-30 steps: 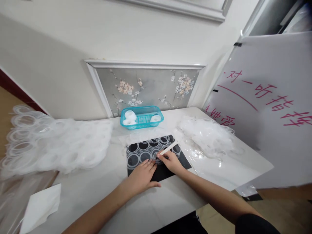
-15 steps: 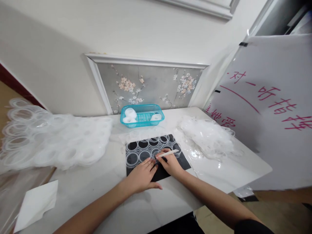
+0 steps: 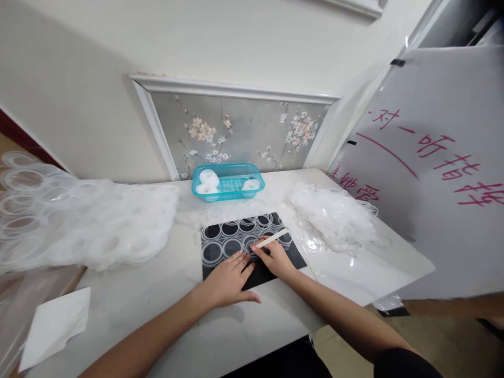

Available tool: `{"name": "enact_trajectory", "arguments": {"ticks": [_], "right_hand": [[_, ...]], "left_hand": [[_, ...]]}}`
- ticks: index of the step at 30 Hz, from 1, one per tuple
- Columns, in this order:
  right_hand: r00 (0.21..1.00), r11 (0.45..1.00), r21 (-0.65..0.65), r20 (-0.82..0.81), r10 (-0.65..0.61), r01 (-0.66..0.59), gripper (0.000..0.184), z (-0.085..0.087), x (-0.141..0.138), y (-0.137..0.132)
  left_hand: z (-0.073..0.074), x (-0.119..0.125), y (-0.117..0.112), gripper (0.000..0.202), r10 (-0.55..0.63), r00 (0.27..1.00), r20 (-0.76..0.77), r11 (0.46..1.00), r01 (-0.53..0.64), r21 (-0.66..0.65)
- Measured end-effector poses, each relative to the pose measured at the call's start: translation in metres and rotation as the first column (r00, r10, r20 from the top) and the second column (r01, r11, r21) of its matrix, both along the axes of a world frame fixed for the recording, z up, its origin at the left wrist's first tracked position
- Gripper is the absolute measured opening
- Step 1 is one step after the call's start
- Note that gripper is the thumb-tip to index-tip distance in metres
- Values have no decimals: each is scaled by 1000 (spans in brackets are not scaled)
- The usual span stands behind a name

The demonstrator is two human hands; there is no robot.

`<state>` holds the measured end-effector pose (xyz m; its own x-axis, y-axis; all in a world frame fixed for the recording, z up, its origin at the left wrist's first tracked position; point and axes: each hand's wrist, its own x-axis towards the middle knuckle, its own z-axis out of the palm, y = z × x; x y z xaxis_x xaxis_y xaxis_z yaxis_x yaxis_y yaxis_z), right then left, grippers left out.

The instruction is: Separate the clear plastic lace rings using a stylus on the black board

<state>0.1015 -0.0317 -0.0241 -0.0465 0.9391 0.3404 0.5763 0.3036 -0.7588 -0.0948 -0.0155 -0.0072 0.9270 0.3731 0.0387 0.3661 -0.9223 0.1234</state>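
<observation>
A black mat [image 3: 291, 258] lies on the white table [image 3: 244, 336], covered by a clear sheet of ring shapes [image 3: 232, 236]. My left hand [image 3: 226, 281] lies flat on the mat's near edge, fingers spread on the sheet. My right hand [image 3: 275, 258] pinches a thin white stick tool [image 3: 272, 239], its tip touching a ring near the sheet's middle. The two hands nearly touch.
A turquoise basket [image 3: 228, 194] holding white tape rolls stands at the back by the flowered wall panel. A big heap of ring sheets [image 3: 86, 226] fills the left, a crumpled clear pile [image 3: 334, 218] the right. White paper [image 3: 53, 325] lies front left. A lettered whiteboard [image 3: 433, 173] leans at right.
The view has shifted slightly. My right hand has tilted the stick tool and nudged its tip a little along the sheet; my left hand stays pressed on the mat.
</observation>
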Motion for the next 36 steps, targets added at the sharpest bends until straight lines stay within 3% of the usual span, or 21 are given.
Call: {"name": "enact_trajectory", "arguments": {"ticks": [18,23,27,30,33,35,36], "right_hand": [[1000,1000,-19,10,1,0,18,4,1,0],[965,997,80,262,-18,-3,18,5,-2,-7],[888,982,159,459,21,-106,23,5,-10,-20],[835,975,164,549,37,-151,21,9,-9,-14],[826,975,219,558,-84,-49,22,24,9,15],[851,932,319,427,-306,174,24,40,24,40],[855,882,364,308,-418,300,23,46,29,51]], "left_hand": [[1,-2,0,97,8,1000,2,1000,-8,-26],[5,-2,1,98,8,999,33,998,-6,-57],[10,-3,2,104,-7,998,59,995,13,-98],[13,-3,1,107,-31,997,71,995,37,-93],[14,-2,0,107,-10,999,49,997,14,-79],[13,-2,-2,107,6,1000,20,997,-4,-80],[12,-3,-3,107,11,1000,10,997,-10,-80]]}}
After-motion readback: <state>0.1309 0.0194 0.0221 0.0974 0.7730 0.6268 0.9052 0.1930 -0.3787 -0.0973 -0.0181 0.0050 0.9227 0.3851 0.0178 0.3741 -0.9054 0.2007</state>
